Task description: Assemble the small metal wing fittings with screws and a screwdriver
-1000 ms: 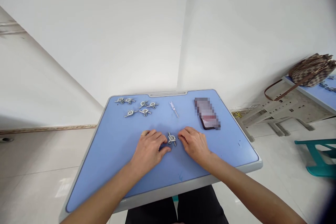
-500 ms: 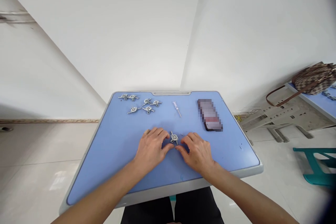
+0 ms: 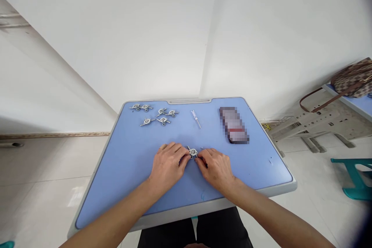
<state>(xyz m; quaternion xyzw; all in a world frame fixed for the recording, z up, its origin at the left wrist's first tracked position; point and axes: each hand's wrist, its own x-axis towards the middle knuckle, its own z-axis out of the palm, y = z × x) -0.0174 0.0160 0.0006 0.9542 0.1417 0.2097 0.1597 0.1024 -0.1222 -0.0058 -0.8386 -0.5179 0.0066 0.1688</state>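
Observation:
A small metal fuel valve [image 3: 193, 152] with stubby pipes and a round centre lies on the blue tabletop between my hands. My left hand [image 3: 170, 162] pinches its left side between thumb and fingers. On the other side, the thumb and forefinger of my right hand [image 3: 216, 168] close on its right end. The fingertips partly cover the valve's ends. Just beyond my right fingers lies a tiny metal screw [image 3: 202, 147]. Farther back is a screwdriver [image 3: 195, 119] with a clear handle, its shaft pointing toward me.
Several similar valves [image 3: 164, 121] lie at the back left of the blue table [image 3: 122, 178]. A phone [image 3: 235, 125], blurred out, rests at the back right. Beyond the table are a white wall [image 3: 162, 38], a checked handbag [image 3: 353, 77] and a green stool [image 3: 356, 180].
Both hands have closed in on the valve, their fingers now touching it at either side. The valve has turned slightly. The head view has shifted a little.

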